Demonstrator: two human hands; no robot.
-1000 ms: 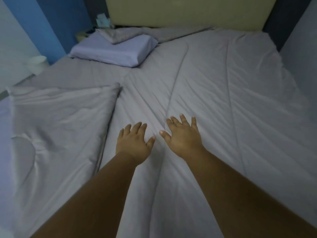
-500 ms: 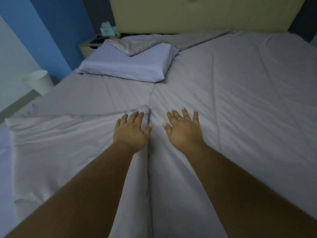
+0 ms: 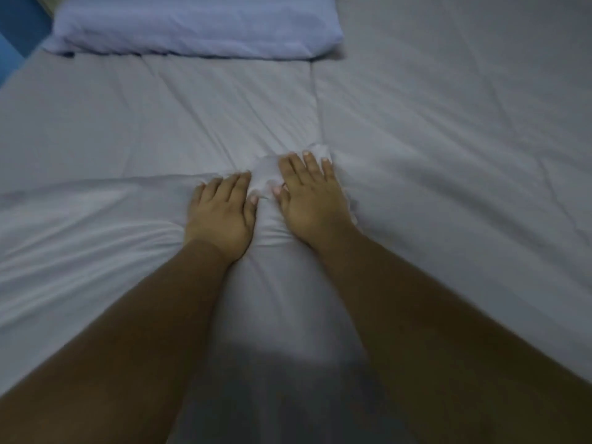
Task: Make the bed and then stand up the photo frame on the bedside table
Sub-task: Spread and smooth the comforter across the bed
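A pale grey folded blanket point(image 3: 96, 251) lies across the near left part of the bed, its corner bunched up between my hands. My left hand point(image 3: 221, 213) lies flat on the blanket with fingers straight, pressing down near its top edge. My right hand point(image 3: 312, 197) presses flat on the bunched corner, fingers spread and straight. Under them spreads the grey bed sheet point(image 3: 448, 139). A light lavender pillow point(image 3: 198, 24) lies at the top left of the bed. The photo frame and the bedside table are out of view.
A strip of blue wall point(image 3: 16, 33) shows at the upper left beside the mattress edge. The wrinkled sheet stretches flat to the right.
The view has dipped down and closer to the bed. Both hands have slid forward toward the pillow, pushing the blanket's corner with them; the headboard, bedside table and bin have left the view.
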